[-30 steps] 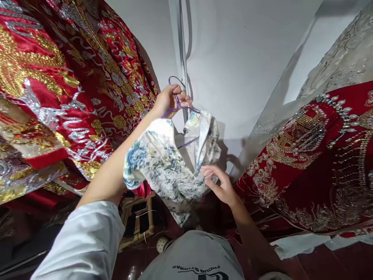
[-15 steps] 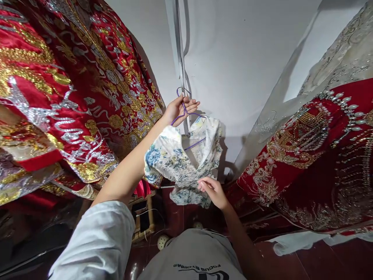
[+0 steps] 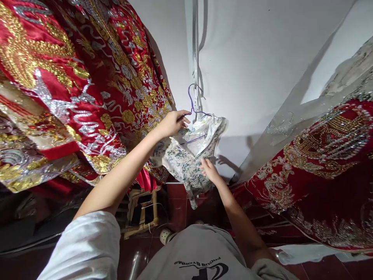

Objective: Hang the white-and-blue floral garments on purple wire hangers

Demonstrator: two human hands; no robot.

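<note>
Our left hand has slid down the hanger

A big pale wall (image 3: 256,58) stands at the far side. On the right hangs a wide red dress (image 3: 314,194) with beads. On the left hangs a red coat (image 3: 125,74) with gold and silver shapes. A thin metal pole (image 3: 195,50) runs down the wall.

The flowered top (image 3: 189,165) hangs in the middle, just in front of the pole. Its purple hanger (image 3: 192,109) has its hook right at the pole. We cannot tell if the hook is caught there.

Half a second ago our left hand (image 3: 175,122) was at the hanger's neck, with its fingers spread. Now it is lower, by the left shoulder of the top, with its fingers bent in at the hanger. We cannot tell how tight they are. We think the pole may hold some of the weight now, so this hand is freer.

Our right hand (image 3: 209,170) is at the front of the top. Its fingers are loosely bent, and we cannot tell if they pinch the cloth.
</note>
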